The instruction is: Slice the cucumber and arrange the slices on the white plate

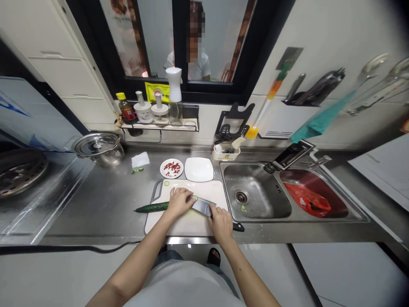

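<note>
left hand (179, 201) presses down on the cucumber (152, 207) so it stays put on the cutting board (188, 221) | right hand (221, 223) at 3 o'clock grips the knife (202, 206), blade against the cucumber's end

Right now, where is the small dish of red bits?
In the head view, the small dish of red bits sits on the steel counter behind the cutting board, immediately left of the empty white plate.
</note>
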Demonstrator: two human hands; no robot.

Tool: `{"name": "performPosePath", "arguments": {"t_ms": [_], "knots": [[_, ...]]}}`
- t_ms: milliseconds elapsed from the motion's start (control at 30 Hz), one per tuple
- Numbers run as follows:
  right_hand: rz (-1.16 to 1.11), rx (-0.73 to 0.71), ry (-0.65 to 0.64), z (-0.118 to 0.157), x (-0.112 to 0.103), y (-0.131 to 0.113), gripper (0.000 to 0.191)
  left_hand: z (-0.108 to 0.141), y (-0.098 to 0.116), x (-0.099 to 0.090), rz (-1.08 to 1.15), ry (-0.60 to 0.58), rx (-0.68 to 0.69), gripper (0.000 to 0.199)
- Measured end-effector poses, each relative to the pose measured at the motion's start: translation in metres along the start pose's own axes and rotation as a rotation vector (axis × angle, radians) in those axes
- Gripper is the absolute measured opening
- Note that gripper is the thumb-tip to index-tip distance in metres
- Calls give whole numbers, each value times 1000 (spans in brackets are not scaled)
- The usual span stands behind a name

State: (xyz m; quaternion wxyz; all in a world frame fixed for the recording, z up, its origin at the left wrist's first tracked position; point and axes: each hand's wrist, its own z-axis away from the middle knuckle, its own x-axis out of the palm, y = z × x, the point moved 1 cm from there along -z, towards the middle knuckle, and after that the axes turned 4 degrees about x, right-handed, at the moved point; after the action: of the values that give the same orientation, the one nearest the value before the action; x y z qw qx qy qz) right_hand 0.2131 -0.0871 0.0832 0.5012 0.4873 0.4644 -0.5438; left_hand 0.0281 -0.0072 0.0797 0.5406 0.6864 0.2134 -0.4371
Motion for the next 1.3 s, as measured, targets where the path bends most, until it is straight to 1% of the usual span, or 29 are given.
{"name": "performPosePath", "arguments": {"t_ms": [100, 167, 300, 400, 467, 567, 633, 667, 733, 800, 900, 1067, 1300], "knots": [[10, -13, 39, 2, 5, 4, 42, -3, 6, -1, 29, -66, -33, 28], [8, -22, 59, 3, 8, 7, 40, -5, 7, 0, 63, -85, -43, 25], [2, -39, 65, 4, 12, 10, 39, -10, 7, 3, 128, -49, -37, 14], [-6, -28, 40, 3, 11, 11, 41, -13, 3, 6, 221, 61, -60, 8], [-11, -5, 13, 3, 12, 13, 42, -15, -6, 7, 298, 177, -153, 9], [-25, 19, -18, 3, 12, 16, 43, -18, -32, 5, 366, 348, -358, 13], [-37, 29, -26, 3, 11, 19, 42, -19, -54, 0, 347, 412, -458, 14], [-44, 35, -29, 3, 11, 20, 42, -20, -65, -2, 318, 426, -514, 14], [-59, 49, -35, 3, 10, 22, 42, -22, -87, -7, 265, 430, -605, 16], [-73, 62, -33, 3, 8, 25, 41, -23, -105, -9, 227, 419, -667, 18], [-93, 77, -21, 3, 8, 27, 42, -25, -121, -7, 193, 403, -704, 21], [-135, 99, -23, 4, 12, 30, 40, -31, -127, 1, 162, 359, -701, 22], [-144, 130, -30, 6, 12, 31, 38, -39, -126, 1, 108, 312, -670, 21]]}}
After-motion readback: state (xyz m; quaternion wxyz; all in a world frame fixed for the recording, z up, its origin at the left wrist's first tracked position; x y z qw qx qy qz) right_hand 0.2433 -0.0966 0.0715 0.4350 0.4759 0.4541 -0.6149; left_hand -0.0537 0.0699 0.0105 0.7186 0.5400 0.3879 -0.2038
